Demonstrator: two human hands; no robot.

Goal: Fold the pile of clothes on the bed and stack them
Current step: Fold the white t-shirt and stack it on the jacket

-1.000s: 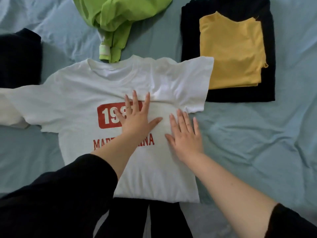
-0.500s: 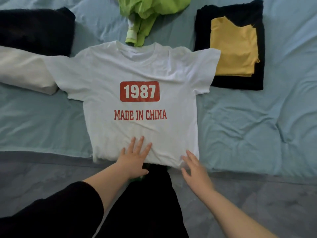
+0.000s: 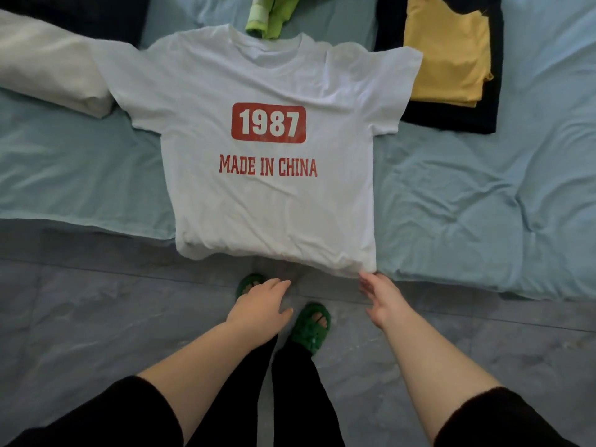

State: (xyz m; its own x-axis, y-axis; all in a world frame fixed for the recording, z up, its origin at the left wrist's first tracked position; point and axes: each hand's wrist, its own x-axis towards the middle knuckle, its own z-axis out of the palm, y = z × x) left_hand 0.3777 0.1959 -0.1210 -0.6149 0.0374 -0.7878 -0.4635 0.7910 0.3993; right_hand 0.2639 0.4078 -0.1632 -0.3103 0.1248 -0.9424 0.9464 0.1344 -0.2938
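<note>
On the left of the bed lies a rolled white cloth. In the middle a white T-shirt lies flat, front up, its bottom edge over the bed's side. A green top lies at its collar. Below the shirt, the left hand is loose and holds nothing, above green slippers. The right hand is spread open, its tips at the shirt's bottom right corner. On the right, a folded yellow shirt sits on a folded black cloth.
</note>
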